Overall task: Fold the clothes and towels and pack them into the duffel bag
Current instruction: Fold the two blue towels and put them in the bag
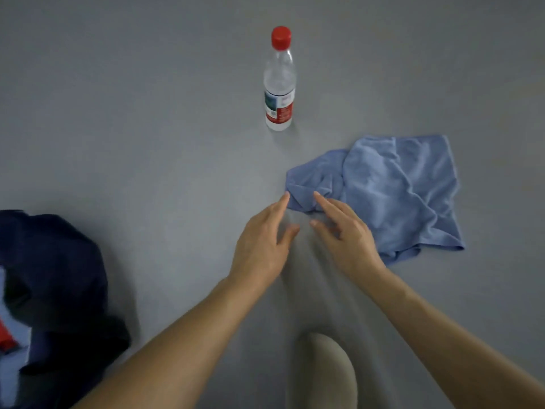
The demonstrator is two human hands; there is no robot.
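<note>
Pale rounded shape (pixel 324 370) sits blurred at six o'clock, too unclear to name. Both hands reach out over the grey surface (pixel 132 128): left hand (pixel 261 246) and right hand (pixel 343 231), fingers spread, holding nothing, fingertips touching the crumpled light-blue towel (pixel 389 190) at three o'clock. Clear plastic water bottle with red cap (pixel 279 81) stands upright at twelve. Dark navy duffel bag (pixel 56 284) lies at eight o'clock.

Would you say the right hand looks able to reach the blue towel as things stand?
Probably yes: the right hand is open, its fingertips at the bunched near corner of the blue towel, with nothing between them on the grey floor.
</note>
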